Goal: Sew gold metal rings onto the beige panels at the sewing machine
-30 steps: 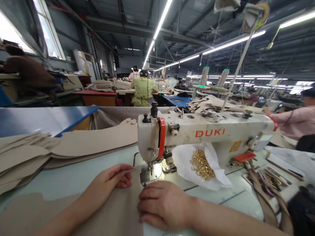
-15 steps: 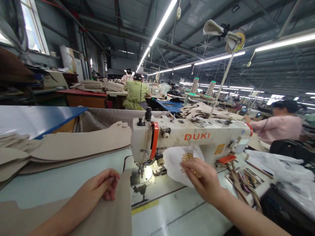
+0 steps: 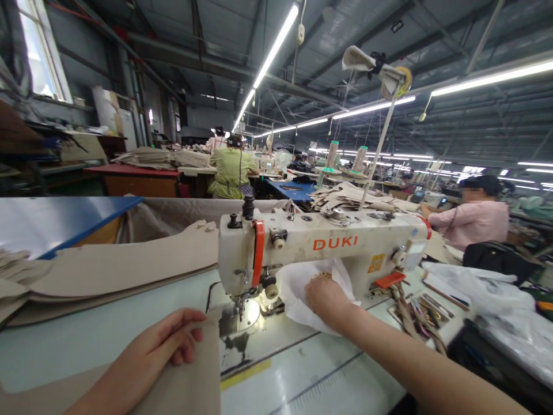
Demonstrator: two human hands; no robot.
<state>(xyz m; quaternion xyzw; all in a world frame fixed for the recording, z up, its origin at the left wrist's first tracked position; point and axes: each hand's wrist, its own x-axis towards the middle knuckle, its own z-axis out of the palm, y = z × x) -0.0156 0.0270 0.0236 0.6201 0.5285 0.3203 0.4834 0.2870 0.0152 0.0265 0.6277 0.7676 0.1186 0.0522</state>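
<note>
My left hand (image 3: 162,346) lies over a flat beige fabric panel (image 3: 196,374) left of the sewing machine's needle area. Its index finger is stretched out, the others loosely bent, and nothing shows in it. Under the machine arm, my right hand (image 3: 330,302) reaches into a white plastic bag (image 3: 296,288) with its fingers bunched downward. A few small gold-coloured metal pieces (image 3: 325,276) show just past the knuckles. The fingertips, and whatever is between them, are hidden. The white sewing machine (image 3: 294,236) has its lamp lit over the needle plate (image 3: 247,314).
Stacked beige panels (image 3: 116,268) lie at the left, beside a blue-edged table (image 3: 69,222). At the right are a tray of small tools (image 3: 427,311), clear plastic bags (image 3: 484,294) and a black bag (image 3: 496,259). Co-workers (image 3: 233,167) sit farther off.
My right hand has gone deeper into the white bag, covering most of the gold-coloured pieces. My left hand's fingers have loosened from a pinch. The whole view has shifted slightly.
</note>
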